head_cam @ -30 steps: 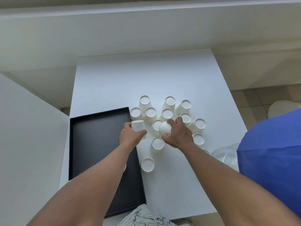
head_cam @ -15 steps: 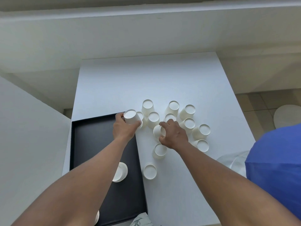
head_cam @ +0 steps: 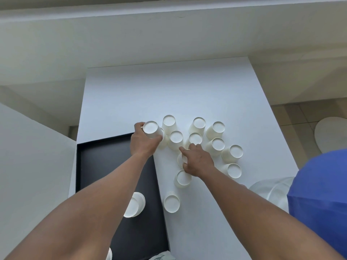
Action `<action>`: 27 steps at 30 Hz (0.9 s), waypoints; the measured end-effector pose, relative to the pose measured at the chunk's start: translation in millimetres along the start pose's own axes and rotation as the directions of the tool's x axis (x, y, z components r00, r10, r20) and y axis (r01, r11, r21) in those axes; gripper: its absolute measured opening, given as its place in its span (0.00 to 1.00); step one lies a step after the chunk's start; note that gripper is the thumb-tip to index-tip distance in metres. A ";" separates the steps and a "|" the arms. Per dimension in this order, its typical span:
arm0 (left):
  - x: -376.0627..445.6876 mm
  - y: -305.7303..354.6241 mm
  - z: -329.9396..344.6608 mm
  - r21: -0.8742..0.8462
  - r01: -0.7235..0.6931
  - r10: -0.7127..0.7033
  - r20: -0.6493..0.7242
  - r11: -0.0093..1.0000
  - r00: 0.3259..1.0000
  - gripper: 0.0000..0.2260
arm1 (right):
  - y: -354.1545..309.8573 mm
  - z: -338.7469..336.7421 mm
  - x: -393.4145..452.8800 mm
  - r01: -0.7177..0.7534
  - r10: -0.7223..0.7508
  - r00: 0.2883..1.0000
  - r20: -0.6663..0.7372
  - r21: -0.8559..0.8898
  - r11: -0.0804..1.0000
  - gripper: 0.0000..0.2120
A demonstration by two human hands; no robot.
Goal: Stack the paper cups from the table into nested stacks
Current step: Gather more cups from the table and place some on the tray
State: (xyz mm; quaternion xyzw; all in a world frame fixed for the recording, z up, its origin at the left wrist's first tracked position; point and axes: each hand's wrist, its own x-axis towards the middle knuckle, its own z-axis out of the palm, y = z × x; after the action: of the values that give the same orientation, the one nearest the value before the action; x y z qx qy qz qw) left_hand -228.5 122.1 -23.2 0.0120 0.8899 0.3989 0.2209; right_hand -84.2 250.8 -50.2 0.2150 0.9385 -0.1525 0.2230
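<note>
Paper cups [head_cam: 217, 144] crowd mid-frame, upside down. My left hand [head_cam: 144, 142] grips one [head_cam: 152, 129]; my right hand [head_cam: 198, 160] pinches another [head_cam: 181, 158]. Next I'd nest them, squarely aligned.

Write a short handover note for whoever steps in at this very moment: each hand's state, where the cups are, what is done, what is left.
Left hand: grips an upturned cup, over another cup at the black tray's far right corner.
Right hand: curled round a cup mid-cluster.
On the white table: about ten more single cups stand upside down.
Done: a nested stack sits on the tray.
Left: nest the two held cups, then the loose ones.
</note>
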 end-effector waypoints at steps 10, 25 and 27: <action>15.2 1.5 10.6 0.141 -0.036 0.028 0.055 0.989 0.998 0.26 | -2.5 3.5 6.0 -0.025 0.025 0.999 0.026 0.021 0.999 0.28; 11.2 -19.6 39.0 0.474 -0.093 0.023 0.151 0.876 0.988 0.24 | -1.5 8.5 6.9 -0.033 0.033 0.999 0.003 0.052 0.998 0.27; 9.3 -19.7 41.4 0.502 -0.091 0.019 0.148 0.860 0.989 0.24 | -1.4 9.2 6.9 -0.033 0.033 0.999 0.000 0.051 0.998 0.28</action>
State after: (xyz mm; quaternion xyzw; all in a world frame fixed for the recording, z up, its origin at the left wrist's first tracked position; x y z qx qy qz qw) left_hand -217.1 139.7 -65.0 0.1227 0.9453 0.1552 0.2594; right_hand -87.2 248.4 -61.1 0.2362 0.9307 -0.1726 0.2195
